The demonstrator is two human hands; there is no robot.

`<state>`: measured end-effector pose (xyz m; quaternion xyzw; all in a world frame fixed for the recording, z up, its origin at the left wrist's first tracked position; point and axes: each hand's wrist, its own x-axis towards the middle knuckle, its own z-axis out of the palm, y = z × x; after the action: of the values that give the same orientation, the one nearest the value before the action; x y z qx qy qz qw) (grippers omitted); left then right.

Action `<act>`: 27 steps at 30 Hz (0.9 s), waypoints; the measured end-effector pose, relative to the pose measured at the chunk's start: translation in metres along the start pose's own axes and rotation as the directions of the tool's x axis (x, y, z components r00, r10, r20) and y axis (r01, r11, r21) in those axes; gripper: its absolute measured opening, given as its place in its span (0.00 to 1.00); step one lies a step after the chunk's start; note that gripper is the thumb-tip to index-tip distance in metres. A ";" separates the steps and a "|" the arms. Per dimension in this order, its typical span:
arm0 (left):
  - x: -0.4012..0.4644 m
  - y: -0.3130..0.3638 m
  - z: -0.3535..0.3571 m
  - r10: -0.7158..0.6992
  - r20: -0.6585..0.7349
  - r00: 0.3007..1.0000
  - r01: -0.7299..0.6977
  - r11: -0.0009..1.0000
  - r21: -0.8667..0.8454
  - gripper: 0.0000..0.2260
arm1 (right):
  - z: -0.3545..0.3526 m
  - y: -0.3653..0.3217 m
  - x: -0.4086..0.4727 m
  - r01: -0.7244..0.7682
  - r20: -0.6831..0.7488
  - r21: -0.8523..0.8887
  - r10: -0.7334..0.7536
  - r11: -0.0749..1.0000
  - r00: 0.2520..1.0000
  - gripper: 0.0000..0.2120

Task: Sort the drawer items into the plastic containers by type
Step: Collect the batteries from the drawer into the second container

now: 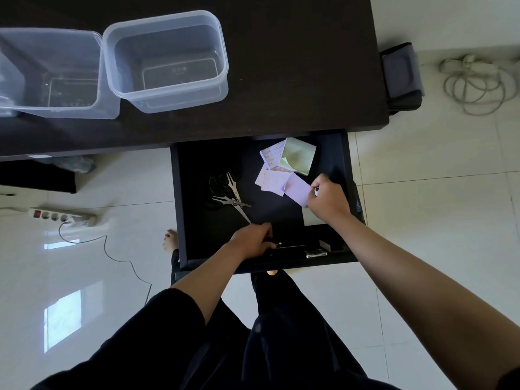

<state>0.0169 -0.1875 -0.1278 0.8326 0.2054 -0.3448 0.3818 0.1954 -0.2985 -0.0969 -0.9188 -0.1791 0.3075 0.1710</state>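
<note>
Drawer point(180, 192) items lie in the pulled-out drawer below the desk edge. Nearest, the left hand point(251, 240) is curled around a dark pen point(289, 245) by the front wall. Beyond, the right hand point(327, 199) is closed on a small white-tipped object beside a lilac paper point(298, 190). 2 scissors point(229, 192) cross to the left. Farthest, 2 clear plastic containers point(168, 60) stand on the dark desk point(295, 66).
</note>
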 end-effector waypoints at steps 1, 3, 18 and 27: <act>0.002 0.001 -0.001 0.014 0.003 1.000 -0.014 0.998 0.054 0.14 | 0.002 -0.001 0.001 -0.019 -0.011 -0.020 0.019 1.000 1.000 0.09; 0.004 0.003 -0.001 0.025 -0.011 1.000 -0.024 0.991 0.133 0.12 | 0.007 0.000 0.002 -0.046 -0.035 -0.022 0.045 0.999 0.998 0.11; -0.003 -0.007 0.002 -0.127 -0.255 0.959 0.101 0.989 -0.112 0.09 | 0.014 0.020 0.001 -0.002 0.162 0.233 -0.037 0.972 0.986 0.14; -0.027 -0.007 -0.020 -0.236 -0.380 0.895 0.092 0.929 -0.359 0.07 | 0.007 0.006 0.014 -0.002 0.206 0.178 -0.035 0.984 0.978 0.07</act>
<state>0.0025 -0.1698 -0.1016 0.7898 0.4074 -0.1512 0.4328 0.2030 -0.2961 -0.1116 -0.8611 -0.1758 0.4153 0.2349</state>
